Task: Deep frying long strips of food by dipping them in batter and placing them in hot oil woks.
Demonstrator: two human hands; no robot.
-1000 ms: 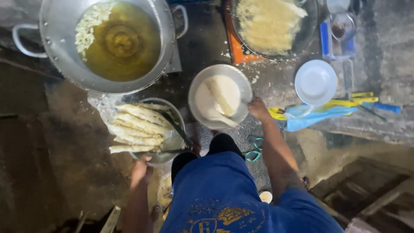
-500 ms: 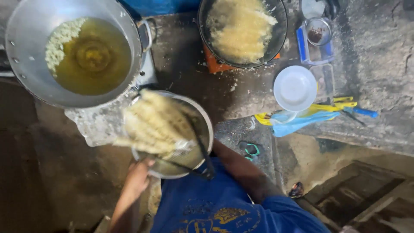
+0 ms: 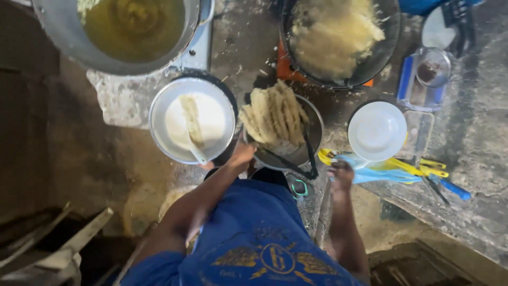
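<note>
A metal bowl piled with pale battered strips stands in the middle of the stone counter, with black tongs lying across its near rim. My left hand grips that bowl's near-left rim. Just left of it stands a second metal bowl with white batter, one strip and a spoon in it. My right hand hangs over the counter's edge with loose fingers and holds nothing, close to a white bowl.
A large wok of hot oil sits at the back left. A dark pan of pale fried shreds is at the back centre. Yellow and blue utensils lie at the right, and a blue tray with a glass jar stands behind them.
The bowl of strips was lifted from the left of the batter bowl and now rests to its right. My right hand has left the batter bowl and dropped to the counter's edge.
</note>
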